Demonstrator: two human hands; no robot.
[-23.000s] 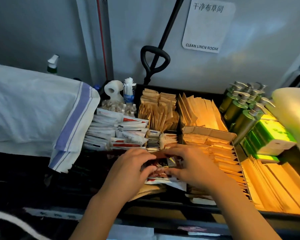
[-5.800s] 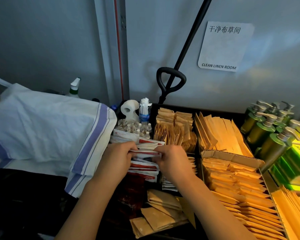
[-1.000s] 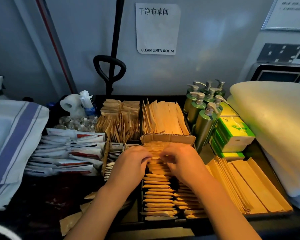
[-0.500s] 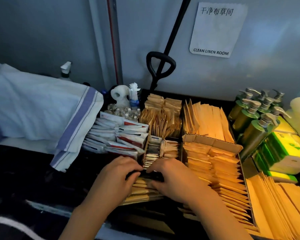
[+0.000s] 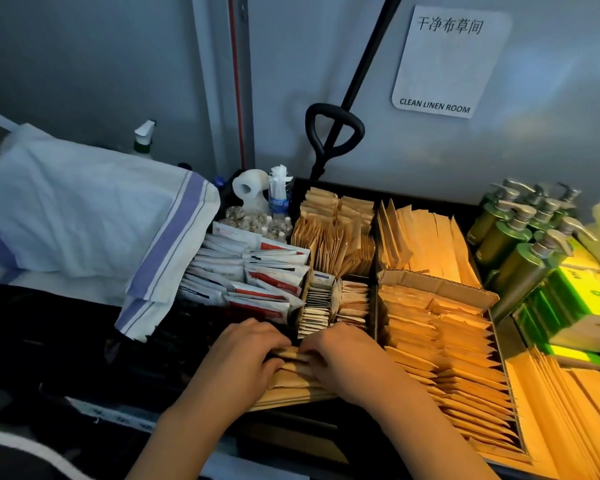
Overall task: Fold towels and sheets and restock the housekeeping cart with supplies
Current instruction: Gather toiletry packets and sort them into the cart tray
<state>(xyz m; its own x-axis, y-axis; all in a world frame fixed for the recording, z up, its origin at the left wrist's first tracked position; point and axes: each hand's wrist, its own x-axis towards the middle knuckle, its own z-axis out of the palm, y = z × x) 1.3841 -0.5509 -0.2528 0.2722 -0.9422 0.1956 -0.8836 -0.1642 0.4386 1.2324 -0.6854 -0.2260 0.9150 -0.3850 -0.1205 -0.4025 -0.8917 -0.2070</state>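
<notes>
Head view shows your left hand (image 5: 243, 358) and right hand (image 5: 343, 362) side by side at the near edge of the black compartmented cart tray (image 5: 329, 185), both curled down over a stack of flat brown paper sachets (image 5: 293, 379). Your fingertips pinch the top few sachets between the two hands, knuckles nearly touching; the rest of the stack lies under your palms and pokes out toward you.

Just beyond your fingers stand a narrow row of small white-edged packets (image 5: 314, 310) and, left of them, white sachets with red stripes (image 5: 257, 278). Right of your right hand runs a cardboard box of tan paper packets (image 5: 440, 337), overlapping like shingles. Farther right sit green pump bottles (image 5: 513, 244) and green-and-white boxes (image 5: 579, 306) (cut off by the frame edge). Well to the left of your left hand lies a folded white cloth with blue stripes (image 5: 94, 216).

How many sachets you actually hold is hidden by your hands, and the tray floor left of your left hand is too dark to read.
</notes>
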